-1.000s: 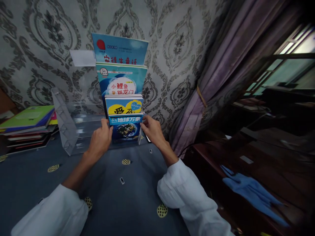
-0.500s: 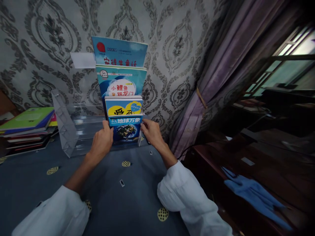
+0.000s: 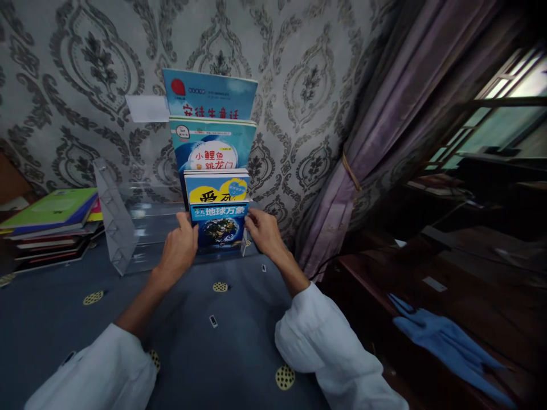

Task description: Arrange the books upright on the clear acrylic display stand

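Observation:
A dark blue book with a globe on its cover (image 3: 220, 230) stands upright in the front tier of a clear acrylic book rack (image 3: 149, 230). My left hand (image 3: 179, 245) grips its left edge, the thumb pointing up. At the right edge, my right hand (image 3: 264, 230) pinches the same book between thumb and fingers. Behind it rise a yellow and blue book (image 3: 196, 185), a teal book with a white oval title (image 3: 179, 151) and, tallest at the back, a blue book with a red mark (image 3: 209, 91). Their lower parts are hidden by the books in front.
Left of the rack lies a stack of books and folders (image 3: 47, 213) topped with a green one. Patterned wallpaper (image 3: 299, 74) is close behind. A purple curtain (image 3: 342, 199) hangs at the right, beside a dark red surface with a blue cloth (image 3: 444, 341).
The whole view has shifted slightly, so everything sits a little lower and further right. Both hands stay at the edges of the globe book.

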### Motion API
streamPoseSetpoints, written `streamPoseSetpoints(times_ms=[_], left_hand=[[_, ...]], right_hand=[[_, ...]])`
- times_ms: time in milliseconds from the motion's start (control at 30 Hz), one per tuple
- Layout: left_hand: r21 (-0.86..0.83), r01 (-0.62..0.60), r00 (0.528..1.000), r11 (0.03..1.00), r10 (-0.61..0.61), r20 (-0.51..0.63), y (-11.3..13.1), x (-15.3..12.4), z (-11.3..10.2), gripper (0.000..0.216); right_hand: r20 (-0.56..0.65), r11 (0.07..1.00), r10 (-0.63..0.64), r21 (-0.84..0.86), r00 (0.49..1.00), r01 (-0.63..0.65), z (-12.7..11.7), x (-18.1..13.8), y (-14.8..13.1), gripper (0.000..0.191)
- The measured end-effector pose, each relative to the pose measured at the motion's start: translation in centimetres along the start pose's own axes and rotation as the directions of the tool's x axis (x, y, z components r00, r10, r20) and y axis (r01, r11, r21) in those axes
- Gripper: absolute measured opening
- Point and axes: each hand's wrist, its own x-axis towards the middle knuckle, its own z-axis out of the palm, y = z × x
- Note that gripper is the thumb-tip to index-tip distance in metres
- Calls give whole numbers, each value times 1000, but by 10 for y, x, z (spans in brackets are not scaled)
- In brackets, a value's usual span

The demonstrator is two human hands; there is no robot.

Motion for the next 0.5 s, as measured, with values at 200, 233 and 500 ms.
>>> streamPoseSetpoints(times_ms=[200,233,500], left_hand=[[14,-2,1000,1000,3,-6,-4,1,5,47],[28,3,1000,1000,-4,15,-4,2,5,49],[77,-7,996,997,0,90,0,1,1,52]], right_hand=[[-50,997,-11,76,999,15,6,1,6,23],[-47,992,7,126,999,-1,7,1,6,21],[-13,917,102,388,995,-89,17,3,9,18]])
